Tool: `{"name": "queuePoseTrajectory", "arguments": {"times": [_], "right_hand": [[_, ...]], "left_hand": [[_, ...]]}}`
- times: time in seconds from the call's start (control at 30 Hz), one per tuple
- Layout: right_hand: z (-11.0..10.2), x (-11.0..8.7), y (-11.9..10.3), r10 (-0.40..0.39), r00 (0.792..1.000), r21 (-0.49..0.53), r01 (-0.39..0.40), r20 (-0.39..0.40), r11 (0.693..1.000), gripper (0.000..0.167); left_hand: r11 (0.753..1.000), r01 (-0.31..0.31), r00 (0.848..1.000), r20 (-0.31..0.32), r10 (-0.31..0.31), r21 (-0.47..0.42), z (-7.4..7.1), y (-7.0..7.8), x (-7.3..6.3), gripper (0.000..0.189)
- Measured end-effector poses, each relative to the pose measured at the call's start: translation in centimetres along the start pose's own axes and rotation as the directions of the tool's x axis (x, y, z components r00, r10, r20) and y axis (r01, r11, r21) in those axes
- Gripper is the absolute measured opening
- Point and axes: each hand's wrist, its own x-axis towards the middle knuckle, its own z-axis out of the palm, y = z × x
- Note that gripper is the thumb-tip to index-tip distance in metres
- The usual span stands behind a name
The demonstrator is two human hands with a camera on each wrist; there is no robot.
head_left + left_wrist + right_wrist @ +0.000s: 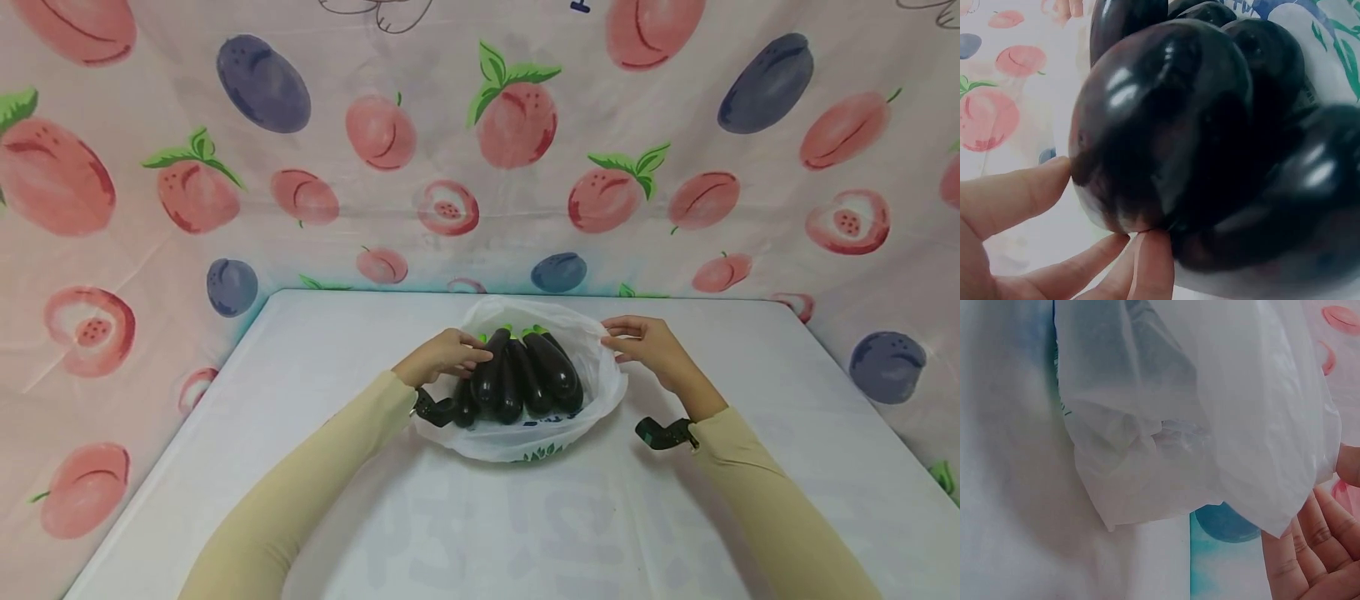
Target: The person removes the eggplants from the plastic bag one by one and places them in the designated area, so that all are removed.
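Note:
Several dark, glossy eggplants (551,367) with green stem ends lie side by side in a white plastic bag (465,446), its mouth spread wide on the table. My left hand (444,354) pinches the upper part of one eggplant (487,379) on the bag's left side. In the left wrist view, the thumb (1041,187) presses one side of this eggplant (1154,112) and the fingertips meet it from below. On the other side, my right hand (647,343) holds the bag's right rim between thumb and fingers. The right wrist view shows the thin bag wall (1260,412) hanging from that grip.
A white-covered table (480,525) lies beneath everything. Behind it and at both sides hangs a cloth (510,225) printed with peaches and plums. Small black cameras (663,433) are strapped at both wrists, the left one close to the bag's rim.

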Motion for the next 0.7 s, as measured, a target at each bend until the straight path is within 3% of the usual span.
{"name": "queuePoseTrajectory", "arguments": {"times": [0.7], "right_hand": [[-0.06, 0.18, -0.21, -0.027, 1.000, -0.006, 0.027, 0.000, 1.000, 0.051]], "left_hand": [[0.998, -0.050, 0.999, -0.014, 0.050, -0.037, -0.07, -0.26, -0.01, 0.053]]}}
